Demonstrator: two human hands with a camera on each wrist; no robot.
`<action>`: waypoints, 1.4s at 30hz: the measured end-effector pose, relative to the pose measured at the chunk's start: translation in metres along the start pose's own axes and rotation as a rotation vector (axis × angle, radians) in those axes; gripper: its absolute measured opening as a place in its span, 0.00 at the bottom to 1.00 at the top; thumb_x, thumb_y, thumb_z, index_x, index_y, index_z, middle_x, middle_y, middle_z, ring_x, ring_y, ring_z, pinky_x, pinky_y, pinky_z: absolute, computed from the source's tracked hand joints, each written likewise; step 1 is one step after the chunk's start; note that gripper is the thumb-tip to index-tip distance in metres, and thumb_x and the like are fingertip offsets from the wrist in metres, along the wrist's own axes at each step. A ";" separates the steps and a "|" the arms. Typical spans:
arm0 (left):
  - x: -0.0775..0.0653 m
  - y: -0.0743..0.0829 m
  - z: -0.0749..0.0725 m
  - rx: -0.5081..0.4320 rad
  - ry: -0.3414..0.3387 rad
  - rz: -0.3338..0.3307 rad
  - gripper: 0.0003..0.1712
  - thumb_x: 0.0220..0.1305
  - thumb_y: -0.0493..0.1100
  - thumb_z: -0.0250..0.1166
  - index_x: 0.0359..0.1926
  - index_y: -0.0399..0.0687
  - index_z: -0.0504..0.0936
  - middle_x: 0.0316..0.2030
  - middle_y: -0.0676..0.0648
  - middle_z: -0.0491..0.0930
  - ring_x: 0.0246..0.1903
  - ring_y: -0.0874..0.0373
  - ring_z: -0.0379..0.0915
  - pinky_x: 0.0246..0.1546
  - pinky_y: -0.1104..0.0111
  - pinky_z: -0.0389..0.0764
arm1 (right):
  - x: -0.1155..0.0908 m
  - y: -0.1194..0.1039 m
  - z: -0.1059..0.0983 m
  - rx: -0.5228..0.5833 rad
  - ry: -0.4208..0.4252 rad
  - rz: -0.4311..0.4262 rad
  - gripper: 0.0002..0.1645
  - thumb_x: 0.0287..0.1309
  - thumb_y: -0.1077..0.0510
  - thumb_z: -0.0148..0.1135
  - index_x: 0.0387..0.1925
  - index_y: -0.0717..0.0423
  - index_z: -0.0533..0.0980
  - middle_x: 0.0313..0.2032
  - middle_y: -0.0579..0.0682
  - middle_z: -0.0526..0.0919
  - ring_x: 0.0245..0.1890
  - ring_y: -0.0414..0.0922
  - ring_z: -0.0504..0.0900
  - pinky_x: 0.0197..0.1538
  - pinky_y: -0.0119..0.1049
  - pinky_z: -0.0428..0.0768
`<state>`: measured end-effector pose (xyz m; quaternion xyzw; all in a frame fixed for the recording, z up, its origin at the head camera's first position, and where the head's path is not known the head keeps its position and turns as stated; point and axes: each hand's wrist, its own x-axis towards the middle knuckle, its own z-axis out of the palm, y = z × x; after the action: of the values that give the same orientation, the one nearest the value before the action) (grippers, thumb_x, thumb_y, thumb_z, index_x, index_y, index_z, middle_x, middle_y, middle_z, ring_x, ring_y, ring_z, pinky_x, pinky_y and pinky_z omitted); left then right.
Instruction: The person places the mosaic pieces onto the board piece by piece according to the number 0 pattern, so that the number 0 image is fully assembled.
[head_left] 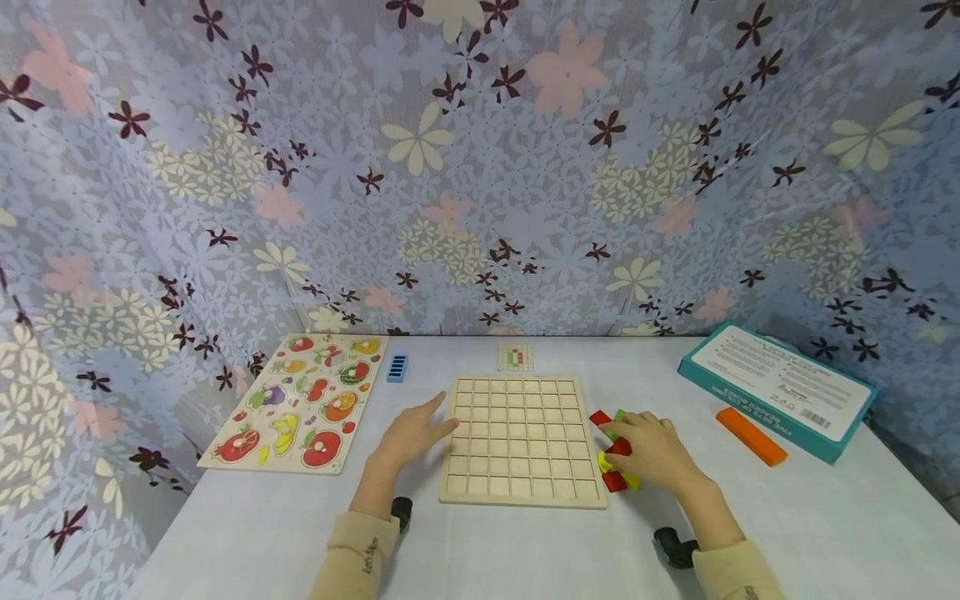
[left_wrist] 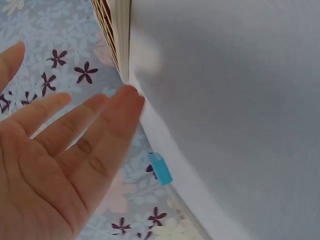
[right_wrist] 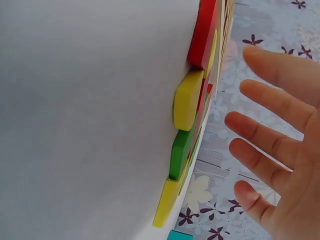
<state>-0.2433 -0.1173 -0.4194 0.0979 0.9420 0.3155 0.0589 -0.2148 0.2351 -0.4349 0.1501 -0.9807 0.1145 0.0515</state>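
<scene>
A square wooden grid board (head_left: 517, 442) lies flat on the white table between the hands. Beside its left edge is the left hand (head_left: 408, 435), fingers extended and holding nothing; the left wrist view shows its palm and spread fingers. The right hand (head_left: 658, 450) hovers over a cluster of small red, yellow and green blocks at the board's right side. Among them are a red block (head_left: 615, 482), a yellow block (right_wrist: 187, 100) and a green block (right_wrist: 181, 152). In the right wrist view the fingers are spread and apart from the blocks. Part of the cluster is hidden beneath this hand.
A fruit picture board (head_left: 288, 421) lies at left, near a small blue piece (head_left: 397, 368) with dark bars. A patterned card (head_left: 515, 358) lies behind the grid board. At right are a teal box (head_left: 780, 387) and an orange bar (head_left: 752, 436). Floral cloth (head_left: 480, 183) hangs behind.
</scene>
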 end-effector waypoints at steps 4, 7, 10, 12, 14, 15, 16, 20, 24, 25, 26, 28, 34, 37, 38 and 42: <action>0.008 -0.007 0.004 -0.121 -0.007 -0.035 0.34 0.65 0.54 0.55 0.67 0.43 0.62 0.58 0.36 0.71 0.40 0.44 0.79 0.46 0.54 0.77 | 0.002 -0.001 -0.001 0.020 -0.044 0.019 0.20 0.44 0.51 0.70 0.42 0.52 0.81 0.42 0.53 0.80 0.41 0.52 0.73 0.40 0.48 0.70; 0.014 -0.011 0.006 -0.207 -0.034 -0.051 0.32 0.66 0.51 0.55 0.66 0.41 0.63 0.55 0.35 0.73 0.24 0.54 0.78 0.31 0.63 0.80 | 0.002 -0.002 0.000 0.039 -0.098 0.039 0.17 0.43 0.52 0.70 0.39 0.50 0.82 0.41 0.52 0.80 0.41 0.52 0.74 0.43 0.50 0.72; 0.018 -0.013 0.007 -0.284 -0.068 -0.076 0.31 0.66 0.50 0.54 0.65 0.41 0.64 0.55 0.34 0.72 0.28 0.56 0.78 0.28 0.66 0.81 | 0.002 -0.002 0.002 0.055 -0.149 0.057 0.16 0.43 0.52 0.71 0.37 0.50 0.82 0.41 0.52 0.80 0.41 0.51 0.74 0.44 0.51 0.72; 0.021 -0.014 0.007 -0.326 -0.085 -0.088 0.30 0.67 0.50 0.54 0.65 0.40 0.64 0.56 0.33 0.71 0.30 0.55 0.79 0.30 0.65 0.82 | 0.002 -0.002 0.003 0.064 -0.169 0.068 0.15 0.43 0.53 0.71 0.37 0.49 0.82 0.41 0.52 0.80 0.41 0.51 0.74 0.45 0.51 0.73; 0.024 -0.014 0.008 -0.359 -0.099 -0.095 0.30 0.67 0.51 0.53 0.65 0.41 0.64 0.55 0.33 0.71 0.32 0.54 0.79 0.31 0.64 0.82 | 0.002 -0.001 0.004 0.075 -0.174 0.076 0.15 0.43 0.53 0.71 0.36 0.50 0.82 0.40 0.52 0.79 0.40 0.50 0.74 0.45 0.51 0.73; 0.025 -0.015 0.008 -0.372 -0.104 -0.098 0.30 0.67 0.51 0.53 0.65 0.41 0.64 0.55 0.33 0.72 0.32 0.54 0.80 0.32 0.64 0.82 | 0.002 -0.001 0.004 0.079 -0.174 0.078 0.15 0.43 0.53 0.71 0.36 0.50 0.82 0.40 0.52 0.79 0.40 0.50 0.73 0.45 0.51 0.73; 0.026 -0.015 0.008 -0.383 -0.107 -0.097 0.31 0.67 0.51 0.53 0.65 0.41 0.64 0.55 0.33 0.72 0.32 0.54 0.80 0.32 0.64 0.82 | 0.002 -0.001 0.004 0.082 -0.172 0.080 0.14 0.43 0.53 0.71 0.36 0.50 0.82 0.39 0.51 0.79 0.39 0.49 0.73 0.44 0.50 0.73; 0.028 -0.018 0.010 -0.425 -0.121 -0.104 0.31 0.66 0.51 0.54 0.66 0.40 0.63 0.55 0.33 0.72 0.32 0.55 0.79 0.32 0.65 0.82 | 0.002 -0.003 0.004 0.104 -0.172 0.087 0.13 0.42 0.54 0.72 0.34 0.50 0.82 0.35 0.48 0.77 0.35 0.46 0.71 0.41 0.46 0.74; 0.025 -0.019 0.010 -0.412 -0.144 -0.097 0.32 0.64 0.48 0.57 0.65 0.39 0.63 0.57 0.35 0.70 0.34 0.53 0.78 0.34 0.63 0.82 | 0.002 -0.005 0.003 0.119 -0.178 0.101 0.12 0.43 0.55 0.71 0.33 0.50 0.81 0.34 0.47 0.77 0.34 0.45 0.70 0.40 0.45 0.74; 0.024 -0.019 0.010 -0.383 -0.150 -0.087 0.32 0.63 0.47 0.58 0.65 0.40 0.64 0.59 0.35 0.69 0.39 0.50 0.78 0.38 0.61 0.81 | 0.002 -0.005 0.002 0.120 -0.181 0.105 0.12 0.43 0.54 0.71 0.34 0.51 0.81 0.34 0.47 0.77 0.34 0.45 0.70 0.40 0.45 0.75; 0.023 -0.019 0.010 -0.339 -0.156 -0.067 0.33 0.61 0.47 0.60 0.65 0.41 0.65 0.60 0.36 0.68 0.43 0.48 0.76 0.42 0.58 0.80 | 0.002 -0.006 0.002 0.122 -0.185 0.109 0.12 0.43 0.54 0.71 0.34 0.51 0.81 0.34 0.47 0.77 0.34 0.45 0.71 0.41 0.46 0.75; 0.022 -0.019 0.009 -0.226 -0.164 -0.027 0.35 0.57 0.48 0.64 0.65 0.43 0.66 0.63 0.39 0.65 0.54 0.43 0.68 0.54 0.51 0.72 | 0.002 -0.006 0.002 0.123 -0.189 0.116 0.13 0.44 0.53 0.71 0.34 0.52 0.81 0.33 0.47 0.77 0.34 0.45 0.71 0.40 0.45 0.76; 0.019 -0.018 0.005 0.055 -0.221 0.032 0.45 0.45 0.53 0.72 0.65 0.49 0.66 0.69 0.41 0.54 0.68 0.35 0.41 0.62 0.36 0.37 | 0.006 -0.007 0.003 0.120 -0.185 0.112 0.12 0.43 0.53 0.71 0.32 0.52 0.81 0.32 0.45 0.78 0.32 0.44 0.71 0.39 0.43 0.77; 0.018 -0.019 0.005 0.068 -0.274 0.007 0.46 0.43 0.51 0.73 0.65 0.52 0.66 0.70 0.43 0.53 0.69 0.36 0.35 0.60 0.33 0.30 | 0.008 -0.008 0.004 0.123 -0.190 0.121 0.11 0.43 0.54 0.72 0.31 0.52 0.80 0.31 0.45 0.78 0.32 0.43 0.71 0.40 0.43 0.76; 0.017 -0.019 0.005 0.071 -0.286 0.005 0.47 0.42 0.50 0.74 0.66 0.52 0.66 0.70 0.43 0.53 0.69 0.36 0.34 0.59 0.33 0.29 | 0.008 -0.008 0.004 0.126 -0.191 0.122 0.12 0.43 0.55 0.72 0.31 0.52 0.80 0.30 0.44 0.78 0.32 0.43 0.71 0.39 0.42 0.76; 0.017 -0.022 0.003 0.075 -0.306 0.014 0.48 0.41 0.47 0.74 0.66 0.53 0.65 0.70 0.43 0.52 0.69 0.37 0.33 0.59 0.33 0.28 | 0.009 -0.011 0.004 0.162 -0.187 0.125 0.12 0.42 0.57 0.72 0.30 0.54 0.78 0.26 0.44 0.75 0.28 0.42 0.69 0.34 0.38 0.74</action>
<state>-0.2623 -0.1291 -0.4363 0.1534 0.9325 0.2617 0.1961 -0.2202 0.2216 -0.4357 0.1022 -0.9762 0.1815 -0.0598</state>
